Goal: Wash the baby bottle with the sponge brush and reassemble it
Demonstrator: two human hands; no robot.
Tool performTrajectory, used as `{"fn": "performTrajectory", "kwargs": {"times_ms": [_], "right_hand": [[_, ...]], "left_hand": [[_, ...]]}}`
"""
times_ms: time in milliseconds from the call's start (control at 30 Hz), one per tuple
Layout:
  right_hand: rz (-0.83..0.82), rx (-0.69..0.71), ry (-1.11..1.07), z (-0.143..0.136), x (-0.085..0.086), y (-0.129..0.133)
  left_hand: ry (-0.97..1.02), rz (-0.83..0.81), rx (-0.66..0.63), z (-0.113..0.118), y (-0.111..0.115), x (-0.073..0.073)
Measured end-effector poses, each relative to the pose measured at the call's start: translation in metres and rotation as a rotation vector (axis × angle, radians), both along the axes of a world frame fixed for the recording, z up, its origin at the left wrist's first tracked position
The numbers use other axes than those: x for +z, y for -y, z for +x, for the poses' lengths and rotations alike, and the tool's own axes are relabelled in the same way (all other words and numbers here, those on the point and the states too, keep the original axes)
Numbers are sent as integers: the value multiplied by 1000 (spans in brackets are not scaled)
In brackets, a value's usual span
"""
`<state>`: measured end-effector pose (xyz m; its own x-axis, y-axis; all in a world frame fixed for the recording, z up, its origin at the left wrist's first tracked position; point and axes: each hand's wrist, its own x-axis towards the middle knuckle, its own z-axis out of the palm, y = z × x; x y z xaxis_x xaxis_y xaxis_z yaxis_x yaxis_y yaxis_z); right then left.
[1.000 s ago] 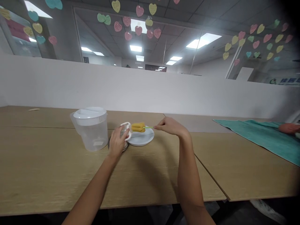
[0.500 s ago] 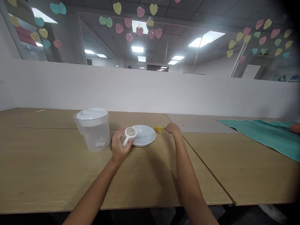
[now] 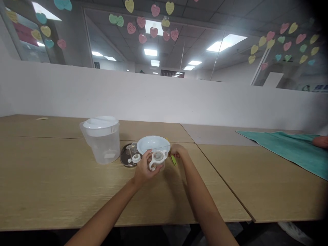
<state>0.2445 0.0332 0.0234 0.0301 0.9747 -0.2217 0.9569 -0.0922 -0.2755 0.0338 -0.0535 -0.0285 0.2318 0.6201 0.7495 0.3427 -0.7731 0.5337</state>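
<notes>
the left hand point(image 3: 144, 171) grips a clear bottle point(image 3: 158, 157), white-ringed and white-handled; the right hand point(image 3: 178, 150) pinches a green-handled brush point(image 3: 174, 160).

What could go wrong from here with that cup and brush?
The cup is in the left hand alone, so it might slip if the grip loosens. It also overlaps the plate in view, so a small move could bump them together. And loose parts share the tray beside that hand, so a sideways swing could perhaps scatter them.
</notes>
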Motion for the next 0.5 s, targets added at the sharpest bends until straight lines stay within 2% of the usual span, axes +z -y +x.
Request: {"fn": "performTrajectory", "kwargs": {"times_ms": [100,200,367,500], "right_hand": [[-102,12,10,-3,0,1],[-141,20,-1,-5,4,4],[-18,1,-14,2,20,6],[93,-14,-19,3,30,6]], "left_hand": [[-84,-54,-1,-1,1,3],[-175,-30,33,-3,-1,4],[-305,89,106,-6,-5,5],[-318,93,127,-9,-8,5]]}}
